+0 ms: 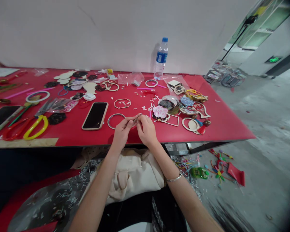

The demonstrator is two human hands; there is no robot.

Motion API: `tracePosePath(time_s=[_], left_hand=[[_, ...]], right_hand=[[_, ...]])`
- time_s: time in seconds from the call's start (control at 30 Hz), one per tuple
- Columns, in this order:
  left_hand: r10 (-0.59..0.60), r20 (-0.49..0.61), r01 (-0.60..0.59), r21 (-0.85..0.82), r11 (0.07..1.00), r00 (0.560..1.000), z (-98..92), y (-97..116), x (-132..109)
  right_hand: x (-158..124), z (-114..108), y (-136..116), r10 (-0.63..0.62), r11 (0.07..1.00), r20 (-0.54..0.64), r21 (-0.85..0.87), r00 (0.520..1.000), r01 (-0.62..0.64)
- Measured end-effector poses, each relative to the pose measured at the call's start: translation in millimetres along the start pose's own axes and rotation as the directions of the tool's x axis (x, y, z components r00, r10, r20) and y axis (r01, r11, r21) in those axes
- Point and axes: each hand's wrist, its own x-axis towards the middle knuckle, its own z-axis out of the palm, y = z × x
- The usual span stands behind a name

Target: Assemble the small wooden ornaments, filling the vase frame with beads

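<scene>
Pinching a tiny pale bit (136,120), the left hand (122,132) and right hand (147,130) were both closed on it above the red table (217,129). A thin ring (110,121) lay close by

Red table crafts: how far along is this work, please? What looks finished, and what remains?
Finished-looking: decorated ornaments with tassels, right of the hands. In hand: the left hand and right hand pinch a small piece, too small to identify. Remaining: bare wooden frames and a plain ring lie undecorated.
</scene>
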Motion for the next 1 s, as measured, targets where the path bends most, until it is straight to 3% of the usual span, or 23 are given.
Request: tracePosePath(time_s=[0.23, 0.53, 1.0], left_hand=[[0.004, -0.017, -0.004, 0.005, 1.000, 1.000, -0.6, -1.2, -0.2], [-0.012, 0.006, 0.012, -0.015, 1.000, 1.000, 0.6, 1.1, -0.5], [-0.030, -0.051, 0.029, -0.009, 1.000, 0.998, -0.7, 0.6, 0.0]], right_hand=[[0.9, -0.4, 0.6, 0.005, 0.999, 0.019, 0.044, 1.000, -0.006], [0.9, -1.0, -0.4, 0.052, 0.998, -0.023, -0.038, 0.998, -0.053], [2.1, -0.2, 3.3, 0.028, 0.999, 0.044, 0.035, 0.999, -0.029]])
